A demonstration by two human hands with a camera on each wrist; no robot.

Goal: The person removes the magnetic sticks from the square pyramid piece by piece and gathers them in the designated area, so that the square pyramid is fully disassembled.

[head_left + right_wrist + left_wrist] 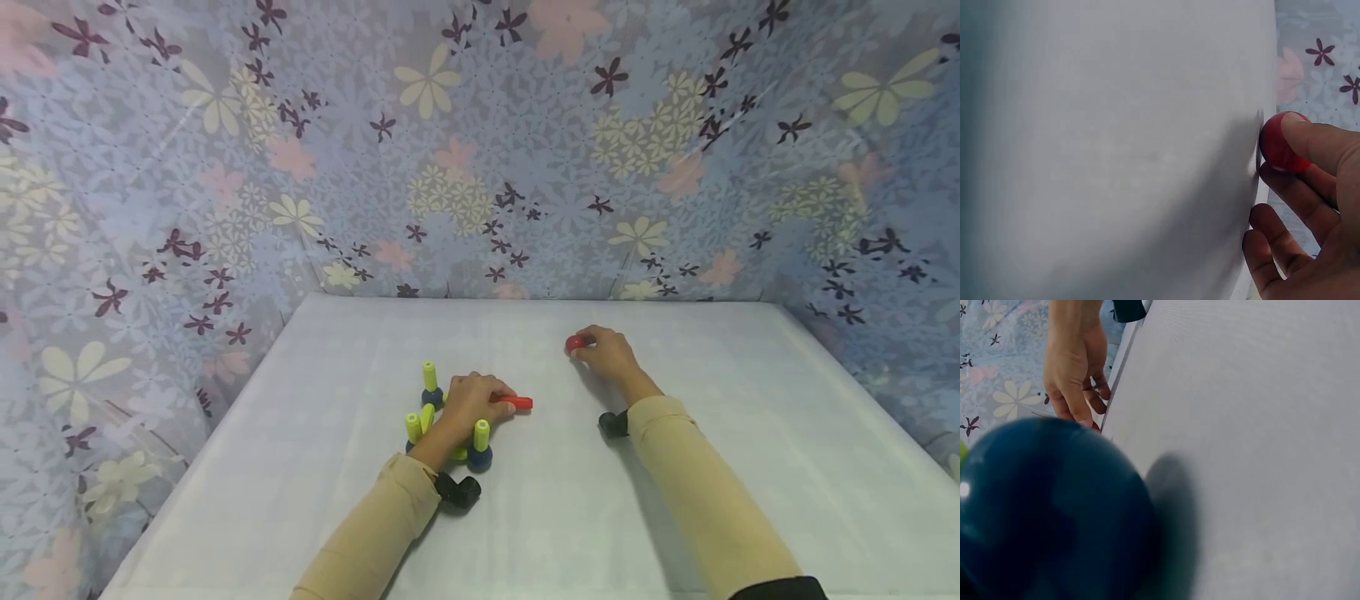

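In the head view my right hand (609, 355) pinches a red ball (574, 343) at the table's back part; the right wrist view shows thumb and fingers round the red ball (1284, 142). My left hand (472, 402) holds a red stick (521, 403), its end pointing right. Around the left hand and forearm stands a structure of yellow-green sticks (429, 375) and dark blue balls (479, 457), partly hidden by the arm. One blue ball (1054, 512) fills much of the left wrist view and hides the left hand there.
A white-covered table (555, 517) lies under both arms. Flowered cloth (450, 150) hangs behind it and at both sides. Black wrist devices sit below the left wrist (459, 492) and beside the right wrist (613, 424).
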